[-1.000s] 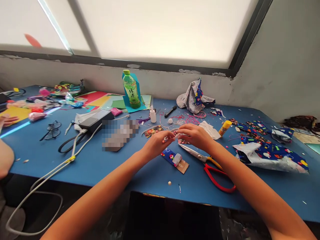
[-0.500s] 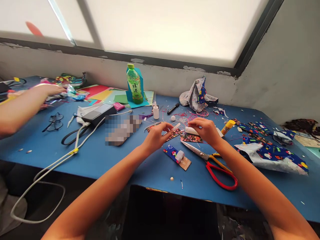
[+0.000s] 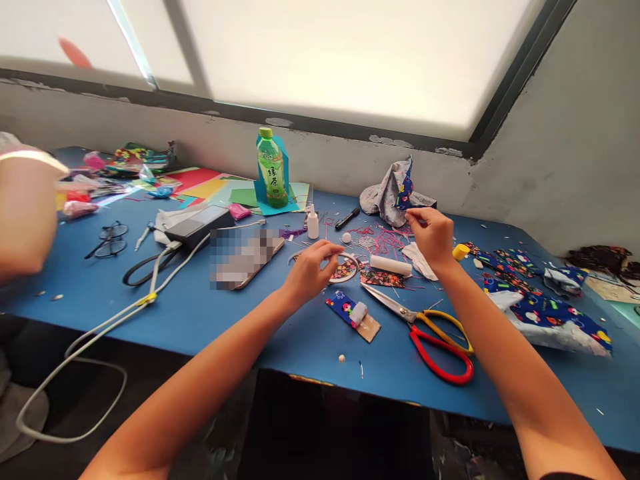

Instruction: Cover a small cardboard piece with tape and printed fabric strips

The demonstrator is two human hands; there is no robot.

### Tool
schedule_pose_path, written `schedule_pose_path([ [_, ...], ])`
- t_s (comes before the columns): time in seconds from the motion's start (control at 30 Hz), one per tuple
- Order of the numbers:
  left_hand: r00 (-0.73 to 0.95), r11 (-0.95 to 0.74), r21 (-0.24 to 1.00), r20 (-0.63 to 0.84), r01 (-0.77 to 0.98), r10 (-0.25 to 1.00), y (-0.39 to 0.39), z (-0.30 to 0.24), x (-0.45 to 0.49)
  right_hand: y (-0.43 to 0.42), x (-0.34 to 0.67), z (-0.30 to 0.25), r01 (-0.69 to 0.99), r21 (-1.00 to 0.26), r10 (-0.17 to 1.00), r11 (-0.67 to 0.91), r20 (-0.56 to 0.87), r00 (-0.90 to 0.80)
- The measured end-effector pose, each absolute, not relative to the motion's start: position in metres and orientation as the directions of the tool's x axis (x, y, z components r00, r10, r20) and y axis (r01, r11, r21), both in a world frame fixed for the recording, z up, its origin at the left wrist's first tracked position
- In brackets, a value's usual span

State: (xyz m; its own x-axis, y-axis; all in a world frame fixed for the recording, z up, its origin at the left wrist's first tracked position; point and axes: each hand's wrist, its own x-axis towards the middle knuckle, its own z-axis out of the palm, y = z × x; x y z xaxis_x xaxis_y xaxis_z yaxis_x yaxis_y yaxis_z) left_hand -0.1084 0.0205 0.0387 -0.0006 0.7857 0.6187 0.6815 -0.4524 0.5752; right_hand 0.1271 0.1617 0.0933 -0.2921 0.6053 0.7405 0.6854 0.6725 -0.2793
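Head view: my left hand (image 3: 309,272) sits low over the blue table (image 3: 200,313), fingers curled, thumb and forefinger pinching the left rim of a small hoop (image 3: 346,269) that lies flat with flowered cloth inside it. My right hand (image 3: 433,235) is lifted further back, above a tangle of pink threads (image 3: 383,237), thumb and forefinger pressed together; whether a thread sits between them I cannot tell. Between my hands lies a white roll (image 3: 391,265), just beyond a flowered fabric scrap (image 3: 383,277). The scissors (image 3: 429,327) with red and yellow handles lie near my right forearm, blades pointing toward the hoop. A blue fabric strip on card (image 3: 353,313) lies just in front of my left hand. Behind stand a green tea bottle (image 3: 273,175) and a small white bottle (image 3: 313,224), with a black marker (image 3: 347,218) beside them. A co-worker's arm (image 3: 25,213) shows blurred at the left edge.
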Motion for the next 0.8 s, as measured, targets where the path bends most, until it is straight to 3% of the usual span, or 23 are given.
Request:
schedule_pose_path([
  [0.1,0.006,-0.455,0.571,0.618,0.683,0.786,0.020,0.040,-0.109,0.175,0.127,0.104,0.715,-0.285,0.620,0.639,0.740,-0.259],
  [0.3,0.015,-0.453,0.572,0.610,0.684,0.792,0.018,0.042,-0.109,0.191,0.141,0.093,0.737,-0.208,0.711,0.643,0.520,-0.474],
  [0.43,0.016,-0.460,0.579,0.610,0.673,0.792,0.016,0.042,-0.108,0.184,0.152,0.088,0.771,-0.161,0.710,0.617,0.537,-0.456],
  [0.63,0.036,-0.513,0.589,0.634,0.625,0.772,0.016,0.043,-0.109,0.138,0.160,0.100,0.767,-0.125,0.688,0.630,0.549,-0.475],
  [0.8,0.115,-0.630,0.519,0.712,0.578,0.693,-0.009,0.055,-0.105,0.075,0.189,0.091,0.735,-0.111,0.716,0.668,0.362,-0.596],
])
